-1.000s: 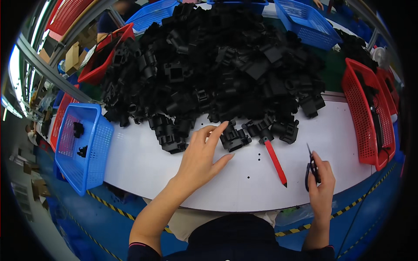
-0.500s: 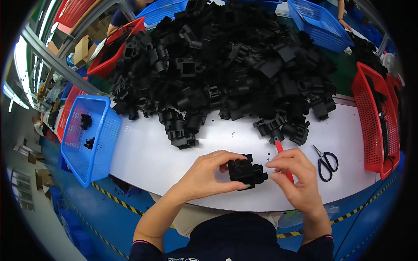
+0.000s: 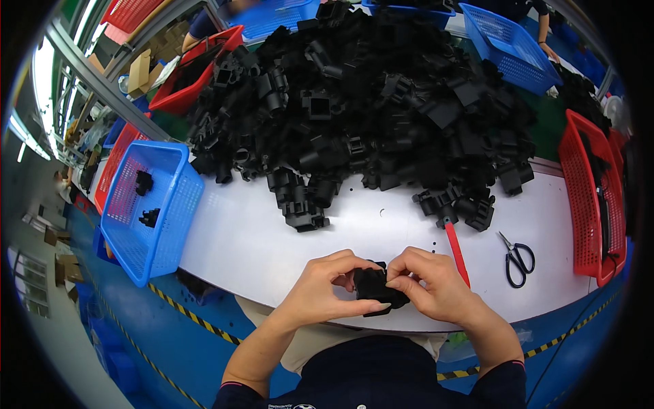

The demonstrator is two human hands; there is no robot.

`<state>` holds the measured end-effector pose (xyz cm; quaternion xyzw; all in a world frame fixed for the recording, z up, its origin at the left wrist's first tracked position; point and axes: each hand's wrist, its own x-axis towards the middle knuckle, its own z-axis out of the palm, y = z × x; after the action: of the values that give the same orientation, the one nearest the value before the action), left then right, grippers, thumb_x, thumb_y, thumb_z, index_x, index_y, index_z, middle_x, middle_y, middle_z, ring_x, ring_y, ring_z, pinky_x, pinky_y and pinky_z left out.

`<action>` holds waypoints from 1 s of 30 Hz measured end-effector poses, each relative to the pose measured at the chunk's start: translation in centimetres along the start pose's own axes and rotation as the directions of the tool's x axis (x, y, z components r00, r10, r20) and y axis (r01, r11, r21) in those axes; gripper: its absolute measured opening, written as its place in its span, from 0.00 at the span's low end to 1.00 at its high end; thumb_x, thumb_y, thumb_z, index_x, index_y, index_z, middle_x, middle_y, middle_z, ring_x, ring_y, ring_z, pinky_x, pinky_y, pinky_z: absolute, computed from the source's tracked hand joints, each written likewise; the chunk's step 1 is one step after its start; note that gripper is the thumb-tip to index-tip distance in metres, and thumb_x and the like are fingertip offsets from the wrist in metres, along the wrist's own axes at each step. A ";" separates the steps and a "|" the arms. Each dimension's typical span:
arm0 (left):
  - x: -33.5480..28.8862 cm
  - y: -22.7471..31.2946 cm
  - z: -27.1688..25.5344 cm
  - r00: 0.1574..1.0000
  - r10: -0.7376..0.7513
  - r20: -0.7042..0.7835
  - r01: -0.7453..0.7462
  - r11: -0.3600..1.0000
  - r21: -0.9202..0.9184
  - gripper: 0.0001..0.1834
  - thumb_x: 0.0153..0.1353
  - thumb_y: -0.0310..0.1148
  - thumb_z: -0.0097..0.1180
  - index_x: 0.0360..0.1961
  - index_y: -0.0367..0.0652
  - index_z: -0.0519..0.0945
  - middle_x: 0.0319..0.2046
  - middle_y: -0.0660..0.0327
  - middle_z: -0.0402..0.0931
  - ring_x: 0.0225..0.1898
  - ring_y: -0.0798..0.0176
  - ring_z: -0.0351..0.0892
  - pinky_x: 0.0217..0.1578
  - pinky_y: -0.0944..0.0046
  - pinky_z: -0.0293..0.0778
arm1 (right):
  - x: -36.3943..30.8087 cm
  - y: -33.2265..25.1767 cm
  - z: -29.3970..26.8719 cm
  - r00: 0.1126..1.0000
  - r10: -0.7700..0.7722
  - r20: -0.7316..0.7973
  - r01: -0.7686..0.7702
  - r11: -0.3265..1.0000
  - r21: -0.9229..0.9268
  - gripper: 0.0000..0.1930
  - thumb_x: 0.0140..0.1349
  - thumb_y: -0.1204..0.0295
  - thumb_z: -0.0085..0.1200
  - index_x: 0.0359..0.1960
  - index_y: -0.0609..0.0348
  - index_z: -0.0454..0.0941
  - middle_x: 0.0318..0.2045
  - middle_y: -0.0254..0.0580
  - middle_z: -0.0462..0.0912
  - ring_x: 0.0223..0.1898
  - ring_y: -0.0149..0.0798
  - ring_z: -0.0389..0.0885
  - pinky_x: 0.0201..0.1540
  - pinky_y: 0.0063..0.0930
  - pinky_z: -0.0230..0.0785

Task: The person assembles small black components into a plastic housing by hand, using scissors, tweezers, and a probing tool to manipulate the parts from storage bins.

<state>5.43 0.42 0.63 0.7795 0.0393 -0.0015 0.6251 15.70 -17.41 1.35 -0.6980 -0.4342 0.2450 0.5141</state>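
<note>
A black moulded plastic part (image 3: 371, 286) is held over the table's near edge. My left hand (image 3: 327, 290) grips it from the left, thumb along the near side and fingers behind. On the part's right side, my right hand (image 3: 429, 283) has thumb and fingertips pinched together; whether they grip the part itself or something small on it is hidden. Just beyond my right hand lies a red-handled tool (image 3: 457, 255), its far end against black parts. Black-handled scissors (image 3: 518, 262) lie farther right, blades slightly apart.
A large heap of black plastic parts (image 3: 381, 136) covers the far side of the white table (image 3: 231, 235). A blue basket (image 3: 139, 252) with a few parts stands left. A red basket (image 3: 589, 232) stands right. Another person's hand (image 3: 548, 51) shows at far right.
My right hand has moved left and in against the black part, its fingertips now closed on its right side. My left hand keeps hold. The whole view has shifted slightly.
</note>
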 end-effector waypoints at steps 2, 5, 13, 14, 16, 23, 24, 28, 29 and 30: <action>-0.2 -0.1 0.2 0.999 -0.020 0.028 0.021 0.999 -0.042 0.24 0.36 0.30 0.70 0.38 0.38 0.79 0.29 0.63 0.71 0.30 0.72 0.72 0.28 0.75 0.69 | -0.6 1.0 0.3 0.995 0.094 0.024 -0.097 0.970 0.223 0.03 0.56 0.76 0.52 0.31 0.61 0.72 0.25 0.33 0.74 0.25 0.26 0.71 0.27 0.20 0.65; 0.1 -0.7 0.0 0.996 -0.045 0.076 0.050 0.997 -0.064 0.22 0.37 0.32 0.69 0.37 0.37 0.79 0.30 0.63 0.71 0.34 0.69 0.73 0.37 0.72 0.70 | -1.1 1.7 0.4 0.976 0.194 0.101 -0.218 0.823 0.524 0.04 0.57 0.76 0.51 0.32 0.62 0.71 0.26 0.31 0.73 0.26 0.23 0.70 0.29 0.17 0.65; -0.3 -2.6 2.1 0.997 0.075 -0.035 -0.081 0.967 -0.243 0.19 0.47 0.31 0.62 0.40 0.36 0.72 0.34 0.61 0.72 0.36 0.68 0.71 0.44 0.68 0.66 | -0.6 0.3 -0.5 0.969 0.226 0.099 -0.246 0.915 0.319 0.04 0.56 0.76 0.52 0.32 0.62 0.74 0.26 0.34 0.76 0.26 0.23 0.74 0.27 0.16 0.66; -0.2 -2.5 2.3 0.996 0.076 -0.038 -0.083 0.968 -0.238 0.19 0.47 0.31 0.62 0.40 0.36 0.72 0.34 0.61 0.72 0.36 0.68 0.71 0.44 0.68 0.66 | -0.4 -0.1 -0.6 0.971 0.219 0.094 -0.236 0.939 0.249 0.04 0.56 0.76 0.53 0.32 0.61 0.74 0.26 0.36 0.77 0.26 0.26 0.76 0.27 0.17 0.67; -0.5 -2.4 2.7 0.980 0.121 -0.161 -0.168 0.933 -0.318 0.16 0.50 0.31 0.59 0.39 0.37 0.72 0.34 0.61 0.72 0.37 0.70 0.70 0.43 0.69 0.66 | -0.4 -0.5 -0.2 0.975 0.205 0.090 -0.218 0.960 0.178 0.04 0.56 0.75 0.53 0.32 0.60 0.75 0.26 0.37 0.78 0.26 0.29 0.77 0.28 0.19 0.68; -2.3 -3.4 5.3 0.954 -0.142 -0.264 -0.023 0.842 -0.538 0.12 0.56 0.34 0.53 0.38 0.39 0.70 0.32 0.65 0.69 0.34 0.74 0.66 0.38 0.74 0.64 | -0.7 -0.3 0.2 0.984 0.066 0.167 -0.065 0.998 -0.009 0.06 0.55 0.72 0.53 0.34 0.58 0.76 0.27 0.40 0.78 0.26 0.40 0.77 0.29 0.26 0.70; -2.4 -3.1 5.3 0.950 -0.120 -0.287 -0.038 0.870 -0.492 0.12 0.57 0.35 0.52 0.38 0.39 0.70 0.32 0.65 0.68 0.34 0.75 0.65 0.37 0.74 0.64 | -0.8 -0.4 0.4 0.985 0.100 0.141 -0.101 0.995 0.003 0.06 0.55 0.72 0.53 0.34 0.58 0.77 0.26 0.41 0.78 0.26 0.40 0.77 0.29 0.26 0.69; -2.5 -2.5 4.6 0.948 -0.087 -0.306 -0.041 0.920 -0.391 0.13 0.58 0.35 0.52 0.39 0.38 0.69 0.32 0.65 0.68 0.34 0.75 0.65 0.37 0.75 0.63 | 0.0 -0.4 0.7 0.994 -0.027 0.110 0.043 0.988 -0.150 0.06 0.55 0.72 0.54 0.34 0.58 0.77 0.26 0.41 0.78 0.25 0.38 0.77 0.28 0.25 0.69; -2.5 -2.4 4.6 0.948 -0.086 -0.306 -0.056 0.902 -0.428 0.13 0.58 0.35 0.51 0.39 0.39 0.68 0.32 0.65 0.68 0.34 0.75 0.64 0.37 0.74 0.63 | 0.0 -0.4 0.8 0.994 -0.043 0.104 0.064 0.976 -0.207 0.06 0.54 0.72 0.55 0.32 0.59 0.78 0.25 0.40 0.78 0.24 0.36 0.77 0.27 0.25 0.68; -2.5 -2.2 4.5 0.948 -0.084 -0.308 -0.073 0.882 -0.465 0.13 0.58 0.35 0.51 0.39 0.39 0.68 0.33 0.65 0.67 0.34 0.74 0.64 0.38 0.74 0.63 | 0.2 -0.3 0.8 0.993 -0.060 0.099 0.085 0.960 -0.265 0.05 0.53 0.72 0.56 0.31 0.59 0.78 0.25 0.39 0.77 0.24 0.34 0.76 0.26 0.24 0.68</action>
<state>2.98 -3.63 -2.41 0.5942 0.1413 0.1326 0.7807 15.00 -16.81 1.38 -0.7331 -0.5115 0.1961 0.4031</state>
